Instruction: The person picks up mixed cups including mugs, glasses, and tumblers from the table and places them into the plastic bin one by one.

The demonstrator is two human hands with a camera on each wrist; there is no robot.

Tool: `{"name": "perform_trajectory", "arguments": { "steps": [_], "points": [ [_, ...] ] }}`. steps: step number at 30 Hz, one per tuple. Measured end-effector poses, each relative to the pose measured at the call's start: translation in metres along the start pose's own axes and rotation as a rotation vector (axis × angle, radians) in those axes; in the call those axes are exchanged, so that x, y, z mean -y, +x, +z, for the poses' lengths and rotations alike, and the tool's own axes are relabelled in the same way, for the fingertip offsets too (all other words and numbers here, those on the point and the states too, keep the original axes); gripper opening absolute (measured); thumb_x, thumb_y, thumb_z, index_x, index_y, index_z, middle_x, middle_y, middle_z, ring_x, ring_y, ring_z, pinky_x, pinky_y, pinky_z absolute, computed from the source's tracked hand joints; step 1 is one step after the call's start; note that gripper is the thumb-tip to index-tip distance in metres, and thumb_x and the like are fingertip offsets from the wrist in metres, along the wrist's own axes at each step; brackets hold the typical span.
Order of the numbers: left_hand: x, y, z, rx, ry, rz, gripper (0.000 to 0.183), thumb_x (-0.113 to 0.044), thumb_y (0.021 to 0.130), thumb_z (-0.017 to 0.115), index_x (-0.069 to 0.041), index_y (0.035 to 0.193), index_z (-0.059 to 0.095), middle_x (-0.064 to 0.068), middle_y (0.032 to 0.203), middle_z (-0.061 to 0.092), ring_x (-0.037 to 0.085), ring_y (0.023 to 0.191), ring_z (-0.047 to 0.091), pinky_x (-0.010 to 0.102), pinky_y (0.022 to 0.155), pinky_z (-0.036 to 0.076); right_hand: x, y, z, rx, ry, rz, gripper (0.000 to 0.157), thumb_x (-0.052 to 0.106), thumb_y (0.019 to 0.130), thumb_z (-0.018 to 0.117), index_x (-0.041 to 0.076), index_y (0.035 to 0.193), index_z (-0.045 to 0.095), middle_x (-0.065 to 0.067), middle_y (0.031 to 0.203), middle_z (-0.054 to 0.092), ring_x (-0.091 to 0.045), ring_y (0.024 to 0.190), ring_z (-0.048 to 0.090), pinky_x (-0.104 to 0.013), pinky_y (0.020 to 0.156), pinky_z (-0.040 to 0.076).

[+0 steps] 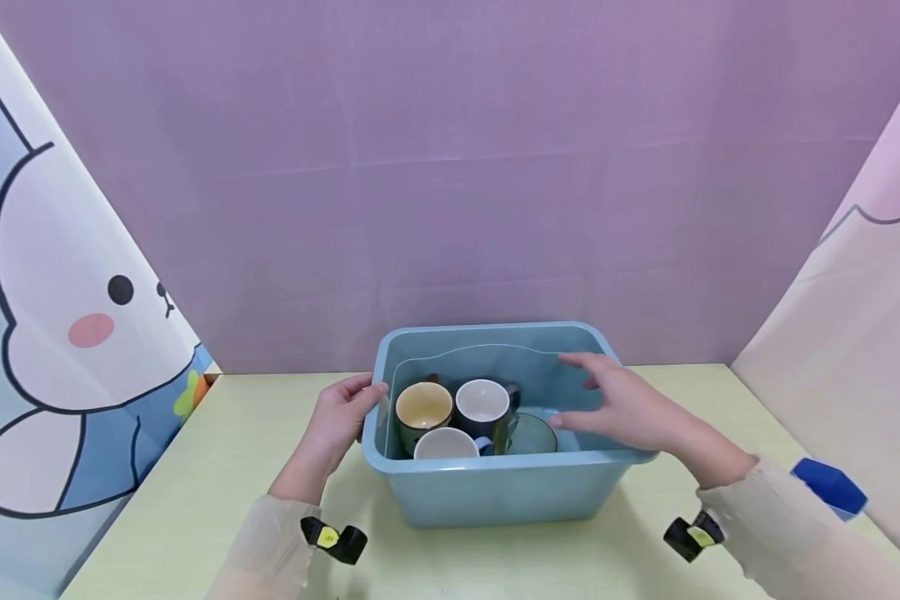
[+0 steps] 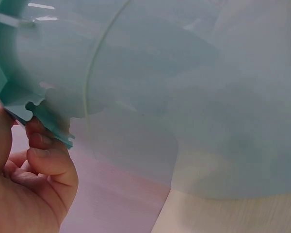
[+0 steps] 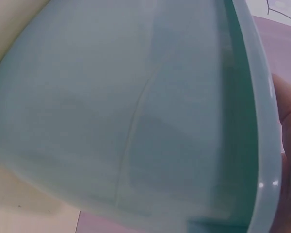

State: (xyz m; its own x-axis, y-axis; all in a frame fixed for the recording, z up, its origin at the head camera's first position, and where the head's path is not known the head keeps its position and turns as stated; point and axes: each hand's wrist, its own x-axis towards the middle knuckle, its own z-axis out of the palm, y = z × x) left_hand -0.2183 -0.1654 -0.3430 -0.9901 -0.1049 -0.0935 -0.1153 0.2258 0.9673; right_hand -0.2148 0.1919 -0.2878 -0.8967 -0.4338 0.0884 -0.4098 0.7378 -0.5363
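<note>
A light blue plastic tub [image 1: 495, 496] stands on the table with several cups in its left and middle part. My left hand [image 1: 339, 417] grips the tub's left rim, thumb on top and fingers curled under the lip in the left wrist view. Over the tub's right side, my right hand [image 1: 615, 404] is spread, thumb and fingers apart, holding nothing. Inside are a mug with a cream interior [image 1: 423, 405], a dark mug with a white interior [image 1: 482, 402], a white-lined mug with a light blue handle [image 1: 447, 443] and a greenish glass item [image 1: 532, 435], whose kind is unclear.
The tub rests on a pale yellow table [image 1: 255, 425] before a purple backdrop [image 1: 450, 167]. A dark blue angular object [image 1: 829, 485] lies at the right, beside the right sleeve. Printed cloth panels [image 1: 67, 275] hang at both sides.
</note>
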Motion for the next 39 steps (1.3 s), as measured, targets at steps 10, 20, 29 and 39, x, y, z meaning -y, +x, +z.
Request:
{"name": "perform_trajectory", "arguments": {
  "steps": [10, 20, 29, 39],
  "points": [
    [0.001, 0.0, 0.0, -0.001, 0.006, -0.003, 0.04, -0.031, 0.096, 0.053, -0.009, 0.129, 0.056, 0.016, 0.108, 0.063, 0.019, 0.074, 0.057, 0.026, 0.061, 0.049, 0.002, -0.009, -0.008, -0.039, 0.018, 0.022, 0.09, 0.054, 0.076, 0.071, 0.008, 0.143, 0.034, -0.017, 0.143, 0.041, -0.037, 0.12, 0.052, -0.048, 0.085, 0.051],
    [0.001, -0.001, 0.0, -0.005, 0.004, 0.003, 0.038, -0.03, 0.096, 0.053, -0.009, 0.127, 0.057, 0.016, 0.101, 0.064, 0.017, 0.066, 0.054, 0.025, 0.055, 0.046, 0.001, -0.021, -0.016, -0.111, 0.06, 0.013, 0.081, 0.049, 0.079, 0.071, 0.01, 0.142, 0.037, -0.015, 0.142, 0.041, -0.035, 0.119, 0.053, -0.05, 0.09, 0.048],
    [0.0, -0.001, 0.0, -0.003, -0.001, 0.003, 0.039, -0.03, 0.095, 0.053, -0.008, 0.128, 0.057, 0.016, 0.102, 0.064, 0.017, 0.067, 0.056, 0.025, 0.056, 0.047, -0.006, -0.031, -0.016, -0.185, 0.097, -0.024, 0.071, 0.037, 0.082, 0.072, 0.007, 0.139, 0.041, -0.013, 0.139, 0.044, -0.037, 0.118, 0.053, -0.052, 0.089, 0.048],
    [0.0, 0.0, 0.0, 0.001, -0.004, 0.002, 0.04, -0.03, 0.096, 0.053, -0.008, 0.13, 0.055, 0.018, 0.108, 0.064, 0.017, 0.07, 0.057, 0.026, 0.058, 0.049, -0.013, -0.04, -0.015, -0.244, 0.112, -0.04, 0.067, 0.03, 0.082, 0.073, 0.009, 0.139, 0.042, -0.014, 0.136, 0.048, -0.036, 0.114, 0.056, -0.046, 0.087, 0.05]
  ]
}}
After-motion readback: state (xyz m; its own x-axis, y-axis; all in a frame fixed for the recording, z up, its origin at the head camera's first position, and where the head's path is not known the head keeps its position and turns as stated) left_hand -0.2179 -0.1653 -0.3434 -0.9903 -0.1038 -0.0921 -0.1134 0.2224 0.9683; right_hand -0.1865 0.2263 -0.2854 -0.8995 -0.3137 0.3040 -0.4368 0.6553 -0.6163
